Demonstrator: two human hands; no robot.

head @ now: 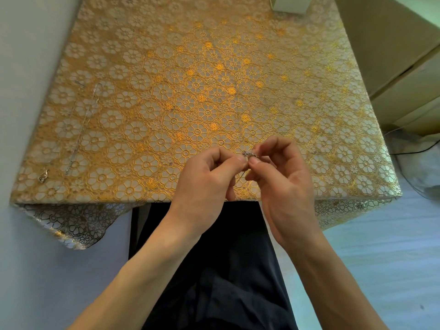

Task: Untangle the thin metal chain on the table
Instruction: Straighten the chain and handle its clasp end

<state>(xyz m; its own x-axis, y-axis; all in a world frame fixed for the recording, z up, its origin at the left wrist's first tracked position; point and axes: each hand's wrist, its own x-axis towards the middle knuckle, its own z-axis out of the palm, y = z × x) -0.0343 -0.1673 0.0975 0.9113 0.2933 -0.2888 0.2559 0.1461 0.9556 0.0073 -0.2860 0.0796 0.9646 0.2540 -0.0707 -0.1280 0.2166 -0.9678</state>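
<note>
A small knotted clump of thin metal chain (247, 154) is pinched between the fingertips of both hands, just above the near edge of the table (166, 67). My left hand (207, 179) grips it from the left with thumb and forefinger. My right hand (281, 172) pinches it from the right. A short strand hangs down between the two hands. A second thin chain (82, 132) lies stretched out along the table's left side, with a small clasp or pendant (44, 175) near its lower end.
The table wears a gold flower-patterned cloth that hangs over the front left corner (71, 225). A pale box (291, 4) stands at the far edge. Beige cabinets (400, 67) stand to the right, with cables on the floor (416, 151) beside them.
</note>
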